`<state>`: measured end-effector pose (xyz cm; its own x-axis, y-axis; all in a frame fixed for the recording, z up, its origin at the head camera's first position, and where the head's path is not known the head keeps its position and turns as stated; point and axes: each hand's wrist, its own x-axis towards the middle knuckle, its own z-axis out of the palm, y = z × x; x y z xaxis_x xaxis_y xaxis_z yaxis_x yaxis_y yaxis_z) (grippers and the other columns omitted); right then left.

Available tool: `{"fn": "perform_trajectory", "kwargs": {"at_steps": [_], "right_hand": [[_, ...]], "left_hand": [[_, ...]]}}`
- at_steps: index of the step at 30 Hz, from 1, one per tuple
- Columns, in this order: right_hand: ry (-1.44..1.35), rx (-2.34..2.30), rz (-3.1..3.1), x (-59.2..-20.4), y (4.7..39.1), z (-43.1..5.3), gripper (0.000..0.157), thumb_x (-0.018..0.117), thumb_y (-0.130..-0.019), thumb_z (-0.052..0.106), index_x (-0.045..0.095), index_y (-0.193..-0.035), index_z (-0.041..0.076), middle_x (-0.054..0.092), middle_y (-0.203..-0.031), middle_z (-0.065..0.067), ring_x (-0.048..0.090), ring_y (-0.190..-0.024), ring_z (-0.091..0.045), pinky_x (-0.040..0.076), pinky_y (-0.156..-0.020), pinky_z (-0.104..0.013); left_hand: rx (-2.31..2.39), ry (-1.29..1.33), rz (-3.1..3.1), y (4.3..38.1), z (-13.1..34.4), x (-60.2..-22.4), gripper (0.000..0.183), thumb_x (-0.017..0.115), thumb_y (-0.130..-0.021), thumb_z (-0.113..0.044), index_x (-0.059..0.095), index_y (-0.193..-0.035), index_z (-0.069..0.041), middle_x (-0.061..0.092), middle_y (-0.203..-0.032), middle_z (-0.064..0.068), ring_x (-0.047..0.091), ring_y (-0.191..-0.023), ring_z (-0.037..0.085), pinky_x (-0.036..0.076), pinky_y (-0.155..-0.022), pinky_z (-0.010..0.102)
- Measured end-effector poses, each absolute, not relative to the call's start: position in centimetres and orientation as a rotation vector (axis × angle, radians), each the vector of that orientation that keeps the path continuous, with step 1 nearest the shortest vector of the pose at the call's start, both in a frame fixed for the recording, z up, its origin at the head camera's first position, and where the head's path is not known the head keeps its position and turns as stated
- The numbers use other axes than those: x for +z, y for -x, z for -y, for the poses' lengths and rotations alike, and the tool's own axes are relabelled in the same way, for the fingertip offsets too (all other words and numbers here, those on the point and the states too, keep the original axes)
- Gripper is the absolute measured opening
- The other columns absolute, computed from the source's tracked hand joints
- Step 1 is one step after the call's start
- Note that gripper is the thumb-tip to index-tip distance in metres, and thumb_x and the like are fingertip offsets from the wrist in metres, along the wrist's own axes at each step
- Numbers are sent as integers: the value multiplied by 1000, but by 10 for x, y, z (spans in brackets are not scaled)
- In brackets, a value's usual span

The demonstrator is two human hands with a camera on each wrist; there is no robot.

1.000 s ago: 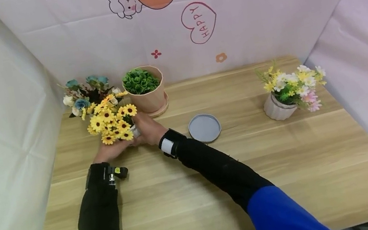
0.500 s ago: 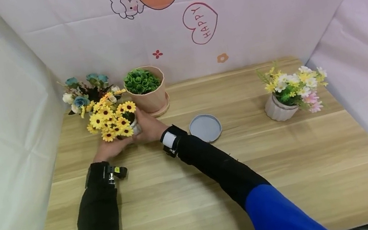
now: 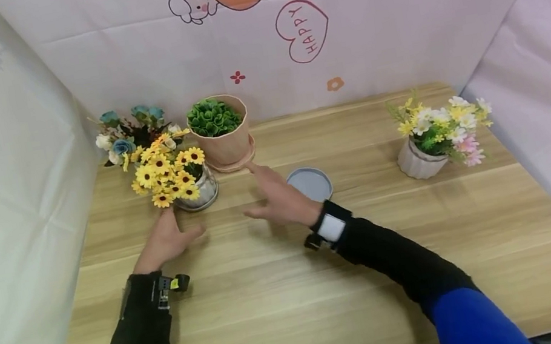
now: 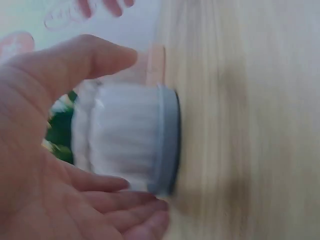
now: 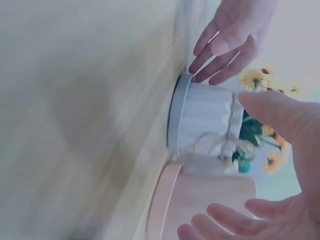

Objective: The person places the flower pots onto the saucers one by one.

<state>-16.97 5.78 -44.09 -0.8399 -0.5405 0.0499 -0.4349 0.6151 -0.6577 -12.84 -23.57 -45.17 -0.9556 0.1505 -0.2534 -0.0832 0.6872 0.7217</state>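
A white pot of yellow daisy-like flowers [image 3: 165, 173] stands upright in a grey saucer [image 3: 203, 203] at the left of the table. My left hand [image 3: 168, 240] is just in front of it with thumb and fingers spread, holding nothing. In the left wrist view its fingers reach along the side of the white pot [image 4: 125, 132]. My right hand [image 3: 282, 195], also spread, is to the right of the pot and overlaps a loose grey saucer [image 3: 317, 182] in the head view. The right wrist view shows the pot [image 5: 205, 117] between both hands.
Behind the daisies are blue and white flowers [image 3: 123, 140]. A pink pot of green leaves [image 3: 226, 144] stands on a pink saucer at the back. Another white pot [image 3: 418, 162] with mixed flowers is at the right. White cloth walls [image 3: 385, 42] border the wooden table [image 3: 279, 319].
Both hands have let go of the daisy pot. The right hand has drawn away to the right, the left hand back toward me; the pot stays in its saucer.
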Motion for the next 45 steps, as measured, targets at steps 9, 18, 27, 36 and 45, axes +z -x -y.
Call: {"fn": "perform_trajectory", "kwargs": {"at_steps": [9, 18, 27, 36, 45], "right_hand": [[452, -1179, -2771, -434, 114, -164, 92, 82, -94, 34, 31, -163, 0, 42, -160, -28, 48, -143, -45, 51, -110, -63], [-24, -1085, -2765, -434, 83, -271, 102, 70, -98, 55, 23, -163, -8, 34, -161, -38, 40, -145, -56, 41, -116, -71], [-232, -1078, -2891, -444, 106, -348, 105, 74, -95, 57, 23, -163, -5, 29, -160, -44, 31, -145, -65, 29, -117, -80], [-414, -1233, -2872, -468, 143, -361, 111, 73, -91, 65, 17, -170, 9, 32, -168, -29, 29, -154, -54, 20, -128, -70], [-834, -1577, -2649, -475, 164, -364, 126, 81, -80, 70, 19, -169, 6, 29, -173, -17, 33, -157, -35, 29, -132, -49]], "left_hand": [[1021, -83, -2556, 111, 194, -437, 109, 70, -100, -40, -2, -165, 10, 8, -172, 36, 15, -160, 51, 22, -130, 64], [1083, -409, -2537, 127, 136, -445, 109, 79, -94, -39, 9, -168, 2, 16, -175, 27, 17, -163, 43, 21, -133, 60], [1095, -561, -2517, 158, 72, -466, 123, 89, -84, -40, 9, -169, -2, 21, -174, 22, 21, -163, 37, 24, -134, 52], [1153, -612, -2504, 179, 48, -484, 125, 96, -77, -32, 15, -168, -4, 33, -170, 21, 34, -158, 35, 32, -131, 50], [1134, -656, -2474, 187, 32, -481, 121, 97, -76, -28, 22, -168, -7, 34, -170, 18, 37, -156, 35, 35, -129, 51]]}}
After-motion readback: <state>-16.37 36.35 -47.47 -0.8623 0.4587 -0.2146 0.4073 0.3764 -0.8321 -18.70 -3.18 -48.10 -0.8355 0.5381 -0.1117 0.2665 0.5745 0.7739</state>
